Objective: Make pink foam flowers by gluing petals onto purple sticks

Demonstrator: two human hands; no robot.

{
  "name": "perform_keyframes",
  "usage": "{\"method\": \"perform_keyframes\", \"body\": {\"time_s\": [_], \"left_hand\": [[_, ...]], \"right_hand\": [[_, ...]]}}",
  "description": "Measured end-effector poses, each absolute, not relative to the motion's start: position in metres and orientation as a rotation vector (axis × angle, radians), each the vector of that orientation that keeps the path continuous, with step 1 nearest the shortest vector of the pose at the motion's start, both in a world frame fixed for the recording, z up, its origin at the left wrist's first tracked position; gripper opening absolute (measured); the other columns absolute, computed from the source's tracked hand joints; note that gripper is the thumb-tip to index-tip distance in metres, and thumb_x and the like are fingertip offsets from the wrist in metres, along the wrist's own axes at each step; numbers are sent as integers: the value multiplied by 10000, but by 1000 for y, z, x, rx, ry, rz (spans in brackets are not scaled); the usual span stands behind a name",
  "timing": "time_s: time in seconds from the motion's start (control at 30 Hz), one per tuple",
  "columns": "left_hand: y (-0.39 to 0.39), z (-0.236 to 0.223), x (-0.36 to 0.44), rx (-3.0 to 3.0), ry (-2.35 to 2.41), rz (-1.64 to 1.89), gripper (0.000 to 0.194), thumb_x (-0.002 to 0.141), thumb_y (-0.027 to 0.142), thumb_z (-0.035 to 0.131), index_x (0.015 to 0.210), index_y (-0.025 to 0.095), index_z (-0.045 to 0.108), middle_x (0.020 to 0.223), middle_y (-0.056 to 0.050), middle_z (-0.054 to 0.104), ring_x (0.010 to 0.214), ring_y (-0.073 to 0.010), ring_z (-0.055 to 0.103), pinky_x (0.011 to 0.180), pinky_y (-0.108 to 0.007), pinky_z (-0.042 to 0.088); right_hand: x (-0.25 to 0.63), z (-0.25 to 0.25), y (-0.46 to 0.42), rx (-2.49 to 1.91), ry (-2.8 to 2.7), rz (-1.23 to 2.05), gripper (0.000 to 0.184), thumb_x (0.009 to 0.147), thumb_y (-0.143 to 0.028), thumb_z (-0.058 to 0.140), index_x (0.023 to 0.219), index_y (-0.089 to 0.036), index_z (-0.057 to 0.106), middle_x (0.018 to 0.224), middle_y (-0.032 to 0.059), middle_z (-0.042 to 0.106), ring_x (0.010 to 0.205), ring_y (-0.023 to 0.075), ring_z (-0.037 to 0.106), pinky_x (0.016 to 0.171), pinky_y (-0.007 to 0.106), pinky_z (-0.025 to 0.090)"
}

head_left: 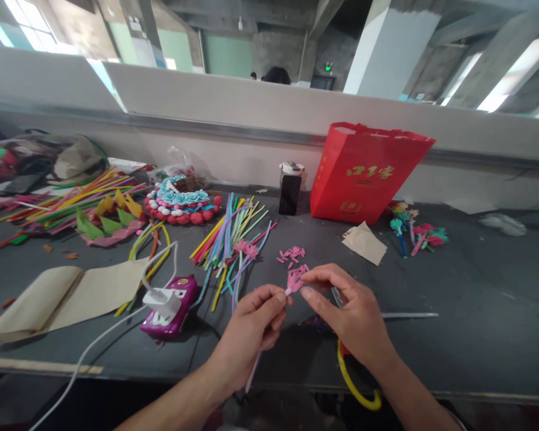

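Note:
My left hand (256, 320) pinches a small pink flower (293, 280) at its base, between thumb and forefinger. A pale stem (253, 372) hangs down below that hand. The thumb and forefinger of my right hand (357, 317) curl together at the flower's right-hand petals. Just beyond lies a loose pile of short pink pieces (291, 255). Under my right hand, a yellow curved handle (353, 383) reaches over the table's front edge, partly hidden. A thin pale stick (411, 315) pokes out to the right of the hand.
Left of my hands stand a purple power strip (186, 293) with a white cable and a bundle of coloured stems (227, 236). Brown paper (94, 287) lies farther left. Behind are a bottle (291, 167), a red bag (368, 173) and finished flowers (424, 236). A low partition (233, 105) borders the table.

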State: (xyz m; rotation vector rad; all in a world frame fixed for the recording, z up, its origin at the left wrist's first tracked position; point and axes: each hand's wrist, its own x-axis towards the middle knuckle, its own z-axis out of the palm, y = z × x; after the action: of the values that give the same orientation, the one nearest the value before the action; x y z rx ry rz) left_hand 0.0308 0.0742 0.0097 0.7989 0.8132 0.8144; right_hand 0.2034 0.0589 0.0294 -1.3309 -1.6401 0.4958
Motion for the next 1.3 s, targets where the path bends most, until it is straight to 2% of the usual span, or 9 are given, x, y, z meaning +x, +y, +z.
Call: {"method": "perform_keyframes", "body": {"time_s": [0.13, 0.33, 0.67, 1.3], "left_hand": [[74, 12, 31, 808, 799, 811, 223, 833, 373, 635, 808, 155, 592, 536, 74, 374, 427, -34, 219, 396, -180, 116], [73, 10, 30, 810, 793, 797, 225, 830, 377, 642, 818, 155, 606, 548, 69, 379, 440, -37, 230, 400, -172, 122], [72, 12, 30, 824, 785, 794, 216, 824, 364, 646, 802, 156, 592, 538, 74, 376, 425, -32, 228, 396, -182, 114], [73, 12, 31, 828, 788, 795, 207, 823, 346, 637, 795, 146, 594, 531, 73, 374, 432, -34, 229, 401, -185, 116]], "right_hand": [[201, 30, 58, -1302, -1689, 462, 114, 862, -243, 648, 966, -259, 693, 969, 9, 684, 897, 167, 610, 794, 282, 477], [202, 28, 59, -1256, -1708, 443, 64, 876, -238, 640, 855, -252, 699, 920, 11, 673, 940, 179, 623, 860, 303, 466], [199, 28, 58, -1295, -1631, 484, 96, 878, -252, 639, 798, -234, 688, 860, -2, 671, 834, 157, 622, 790, 268, 455], [199, 24, 60, -1308, -1636, 490, 103, 885, -273, 631, 807, -225, 678, 858, -3, 677, 853, 156, 616, 790, 269, 445]]}}
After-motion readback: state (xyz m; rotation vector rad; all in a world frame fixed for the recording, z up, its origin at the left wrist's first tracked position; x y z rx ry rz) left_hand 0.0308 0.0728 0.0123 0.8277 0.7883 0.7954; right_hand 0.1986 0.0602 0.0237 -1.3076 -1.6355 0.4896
